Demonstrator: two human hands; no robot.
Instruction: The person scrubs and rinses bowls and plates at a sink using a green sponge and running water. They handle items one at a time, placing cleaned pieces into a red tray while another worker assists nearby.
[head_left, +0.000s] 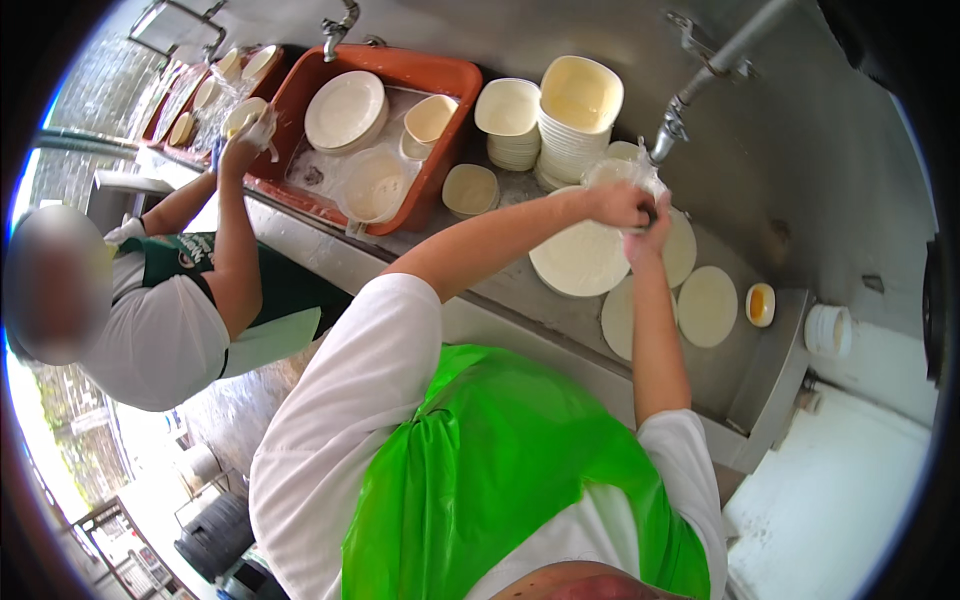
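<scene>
My left hand (621, 204) is closed around a small dark object (646, 214), perhaps a scrubber, beneath the right-hand tap (666, 139). Against it is my right hand (649, 234), its grip partly hidden. Clear, shiny water or plastic shows just above both hands; blur leaves unclear which. Large white round plates (579, 259) lie under and beside my hands, with other round plates (707, 306) to the right. Behind my left hand stand a tall stack of squarish cream bowls (581, 97) and a shorter stack (508, 109). A single bowl (470, 190) sits nearer the tub.
An orange tub (466, 82) holds soapy water, plates (345, 111) and bowls. At left, a co-worker's gloved hand (259, 131) is over more tubs of dishes. A small dish with orange contents (760, 304) lies near the steel sink's right wall (776, 367); a white container (827, 331) stands beyond.
</scene>
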